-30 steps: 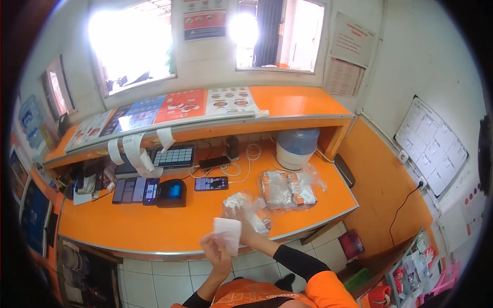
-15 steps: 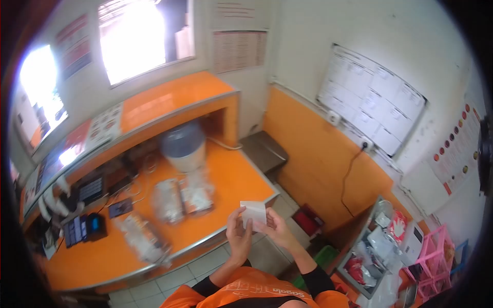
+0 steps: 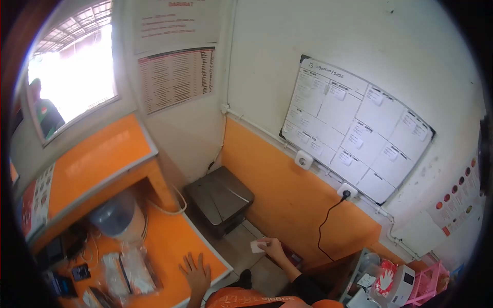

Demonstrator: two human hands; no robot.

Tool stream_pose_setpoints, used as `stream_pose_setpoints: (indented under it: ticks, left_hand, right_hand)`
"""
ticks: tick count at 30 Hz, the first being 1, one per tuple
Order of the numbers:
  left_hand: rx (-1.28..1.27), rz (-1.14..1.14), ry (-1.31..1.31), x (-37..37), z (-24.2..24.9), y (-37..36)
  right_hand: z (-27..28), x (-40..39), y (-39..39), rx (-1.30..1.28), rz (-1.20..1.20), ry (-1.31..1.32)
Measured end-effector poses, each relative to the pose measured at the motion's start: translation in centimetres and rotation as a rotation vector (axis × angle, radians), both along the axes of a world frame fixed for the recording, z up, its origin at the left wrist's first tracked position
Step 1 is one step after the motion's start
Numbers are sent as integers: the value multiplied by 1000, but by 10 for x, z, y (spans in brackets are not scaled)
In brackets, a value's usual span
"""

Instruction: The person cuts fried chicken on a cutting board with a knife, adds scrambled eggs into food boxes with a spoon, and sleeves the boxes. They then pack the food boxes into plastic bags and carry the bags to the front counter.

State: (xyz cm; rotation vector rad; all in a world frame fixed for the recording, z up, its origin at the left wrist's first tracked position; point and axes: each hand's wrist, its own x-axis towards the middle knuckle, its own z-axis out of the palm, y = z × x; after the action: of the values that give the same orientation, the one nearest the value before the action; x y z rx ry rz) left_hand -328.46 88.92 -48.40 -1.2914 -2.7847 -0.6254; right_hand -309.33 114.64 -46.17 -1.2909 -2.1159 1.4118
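My right hand (image 3: 275, 250) pinches a small white paper slip (image 3: 257, 247) by its edge, held out over the tiled floor. My left hand (image 3: 196, 273) lies flat with fingers spread on the orange counter (image 3: 174, 236), near its metal-trimmed edge, holding nothing. To its left, clear plastic packages (image 3: 131, 269) rest on the counter. Behind them stands a container with a blue translucent lid (image 3: 119, 215), under the raised orange shelf. The writing on the slip is too small to make out.
A whiteboard (image 3: 354, 128) with handwriting and small stuck slips hangs ahead on the wall. Below it are a socket with a black plug (image 3: 346, 193). A dark grey box-like unit (image 3: 218, 200) stands in the corner. At right are a white device (image 3: 402, 285) and a pink rack (image 3: 429, 280).
Both hands were on the slip; now only my right hand holds it. My left hand has moved down onto the counter. The view has turned right toward the whiteboard.
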Motion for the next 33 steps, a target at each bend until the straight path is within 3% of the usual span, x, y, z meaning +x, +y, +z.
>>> stream_pose_setpoints:
  ticks: [1, 3, 7, 9, 10, 12, 13, 15, 19, 20, 22, 24, 26, 28, 29, 31, 33]
  left_hand:
    - [-17, -8, 1, -3, 3, -3]
    - [-65, 45, -59, -5, 4, 9]
    - [-134, 97, -91, -6, 11, 14]
    - [-94, 125, -129, -12, 13, 17]
    - [-119, 147, -138, -14, 14, 18]
    - [-56, 182, -188, -16, 14, 19]
    - [-53, 195, -171, -17, 14, 19]
    - [-23, 241, -184, -20, 13, 19]
    - [0, 318, -246, -19, 16, 24]
    - [3, 367, -243, -18, 15, 24]
    - [-25, 388, -237, -15, 15, 29]
    - [-10, 517, -221, -10, 21, 46]
    - [-11, 617, -216, -5, 22, 67]
    - [-65, 859, -151, -4, 14, 90]
    - [-78, 872, -154, -7, 15, 94]
    - [-101, 923, -183, -9, 16, 99]
    - [-83, 946, -206, -13, 19, 102]
  right_hand:
    - [-12, -4, 9, -17, -8, 1]
    - [-29, -8, 42, 262, 82, -33]
    - [-90, -12, 95, 86, 165, -268]
    - [-132, -24, 123, 119, 230, -533]
    - [-155, -26, 135, 99, 259, -539]
    - [-188, -29, 157, 486, 461, -708]
    - [-190, -39, 168, 490, 497, -702]
    - [-190, -63, 194, 319, 516, -695]
    - [-212, -107, 230, 306, 528, -574]
    - [-238, -118, 240, 251, 467, -509]
    - [-247, -155, 249, 196, 448, -432]
    - [-237, -182, 247, 145, 257, -407]
    - [-257, -209, 266, -97, 223, -424]
    - [-317, -222, 294, -552, 160, -432]
    - [-339, -229, 307, -655, 153, -416]
    - [-312, -260, 310, -702, 179, -381]
    - [-265, -289, 302, -581, 69, -296]
